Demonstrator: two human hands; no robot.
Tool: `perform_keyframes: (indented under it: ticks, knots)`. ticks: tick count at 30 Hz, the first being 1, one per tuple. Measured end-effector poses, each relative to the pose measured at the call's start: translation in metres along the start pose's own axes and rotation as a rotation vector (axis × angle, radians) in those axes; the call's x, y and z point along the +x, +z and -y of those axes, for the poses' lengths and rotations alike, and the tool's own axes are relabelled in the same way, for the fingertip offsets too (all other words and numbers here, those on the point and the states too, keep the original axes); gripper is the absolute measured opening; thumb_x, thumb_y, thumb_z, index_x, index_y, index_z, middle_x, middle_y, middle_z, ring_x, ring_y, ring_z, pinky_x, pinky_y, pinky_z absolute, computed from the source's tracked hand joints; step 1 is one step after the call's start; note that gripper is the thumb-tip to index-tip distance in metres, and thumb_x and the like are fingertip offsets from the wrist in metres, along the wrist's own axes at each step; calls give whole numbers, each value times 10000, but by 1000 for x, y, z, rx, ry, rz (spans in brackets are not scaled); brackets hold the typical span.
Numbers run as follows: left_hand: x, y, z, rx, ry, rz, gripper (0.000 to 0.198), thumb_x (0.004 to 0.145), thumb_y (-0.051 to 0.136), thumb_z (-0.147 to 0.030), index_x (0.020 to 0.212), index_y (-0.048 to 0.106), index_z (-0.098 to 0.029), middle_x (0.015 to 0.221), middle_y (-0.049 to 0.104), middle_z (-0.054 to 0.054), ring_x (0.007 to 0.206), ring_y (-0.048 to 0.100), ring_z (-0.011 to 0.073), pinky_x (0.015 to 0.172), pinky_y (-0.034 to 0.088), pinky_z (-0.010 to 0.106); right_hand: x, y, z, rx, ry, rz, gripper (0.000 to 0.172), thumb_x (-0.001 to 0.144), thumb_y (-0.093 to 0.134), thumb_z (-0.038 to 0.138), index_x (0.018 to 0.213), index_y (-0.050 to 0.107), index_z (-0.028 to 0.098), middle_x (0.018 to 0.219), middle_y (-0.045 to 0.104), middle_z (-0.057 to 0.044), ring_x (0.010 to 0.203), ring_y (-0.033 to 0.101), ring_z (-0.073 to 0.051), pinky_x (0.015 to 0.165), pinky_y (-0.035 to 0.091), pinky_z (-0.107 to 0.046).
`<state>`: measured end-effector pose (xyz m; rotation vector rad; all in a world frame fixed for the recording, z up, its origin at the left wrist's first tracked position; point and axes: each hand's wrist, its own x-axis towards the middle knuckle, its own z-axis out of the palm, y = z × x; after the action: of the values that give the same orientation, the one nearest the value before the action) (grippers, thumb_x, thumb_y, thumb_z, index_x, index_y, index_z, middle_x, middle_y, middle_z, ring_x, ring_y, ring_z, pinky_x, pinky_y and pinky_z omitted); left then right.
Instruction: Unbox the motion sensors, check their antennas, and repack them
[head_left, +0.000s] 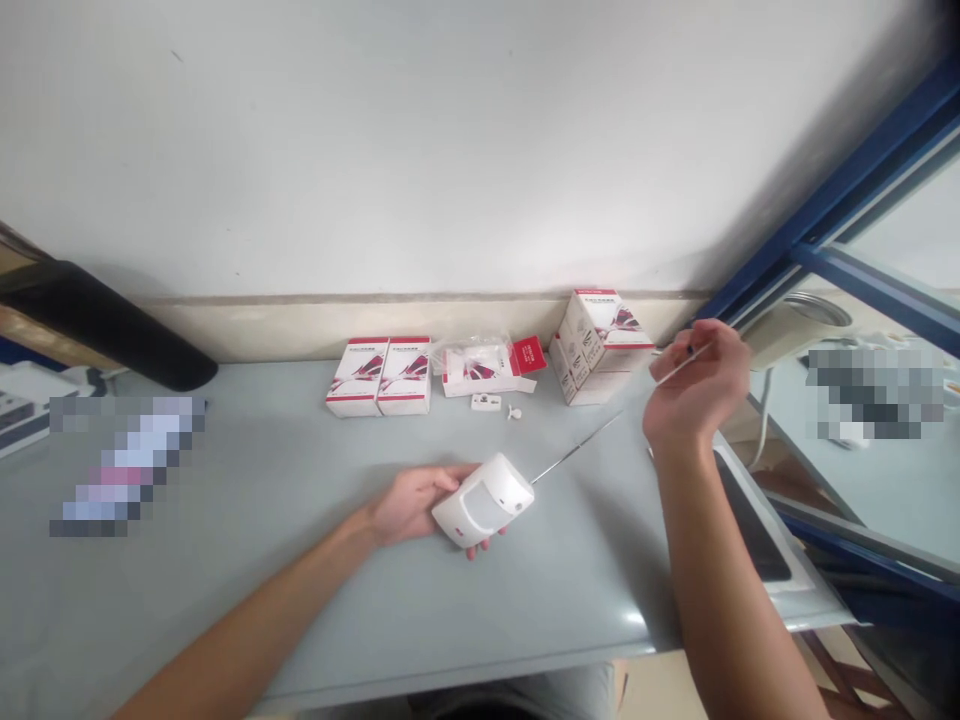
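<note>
My left hand (409,503) is wrapped round a white plastic sensor unit (484,499) and holds it just above the grey table (300,560). A thin metal antenna (576,449) runs from the unit's top up to the right. My right hand (697,385), raised near the table's right end, pinches the antenna's far tip between closed fingers.
Two red-and-white boxes (380,376) lie side by side by the wall, with an opened box and plastic bag (484,365) and a stack of boxes (598,345) to their right. Small white parts (493,404) lie in front. A blue frame (840,200) stands at the right.
</note>
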<state>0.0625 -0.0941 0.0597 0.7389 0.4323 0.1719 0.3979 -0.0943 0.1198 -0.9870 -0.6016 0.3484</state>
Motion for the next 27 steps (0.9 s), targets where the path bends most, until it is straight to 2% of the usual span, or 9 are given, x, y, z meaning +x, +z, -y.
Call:
perform_keyframes:
  ticks: [4, 8, 11, 14, 19, 27]
  knots:
    - [-1, 0, 2, 36, 51, -5, 505, 878, 541, -281, 1314, 729, -108, 1055, 775, 207, 852, 724, 331, 749, 513, 415, -21, 13, 12, 58, -46, 80, 244, 887, 415, 448, 837, 577, 273, 732, 418, 3, 504, 353, -144, 455, 210, -296]
    - [-1, -1, 4, 43, 104, -28, 536, 864, 575, -323, 1338, 726, -123, 1088, 765, 190, 820, 704, 299, 747, 508, 398, -55, 34, 15, 31, 85, 266, 332, 906, 319, 472, 819, 559, 261, 695, 453, -22, 510, 395, -169, 495, 300, -326]
    - [-1, -1, 4, 15, 124, -33, 560, 874, 576, -330, 1386, 700, -140, 1128, 754, 187, 817, 696, 289, 749, 503, 398, -77, 42, 8, -66, 170, 360, 393, 924, 245, 533, 852, 529, 271, 722, 473, -36, 539, 420, -189, 546, 364, -362]
    - [0, 0, 2, -18, 162, -31, 560, 875, 568, -322, 1382, 691, -118, 1152, 744, 204, 836, 694, 299, 762, 494, 410, -96, 45, -5, 1, 202, 467, 368, 937, 280, 495, 873, 563, 269, 749, 492, -37, 576, 414, -193, 572, 345, -358]
    - [1, 1, 0, -70, 271, -84, 501, 866, 522, -310, 1257, 704, -56, 987, 766, 224, 797, 704, 329, 716, 472, 407, -128, 51, -25, 118, 327, 731, 346, 977, 358, 430, 938, 649, 248, 809, 531, -36, 673, 441, -197, 632, 354, -346]
    - [3, 1, 4, -132, 332, -36, 475, 865, 475, -352, 1203, 647, -66, 915, 777, 227, 714, 713, 333, 663, 475, 394, -159, 47, -46, -32, 288, 811, 435, 1030, 292, 516, 1086, 646, 271, 900, 567, -26, 799, 514, -226, 789, 445, -370]
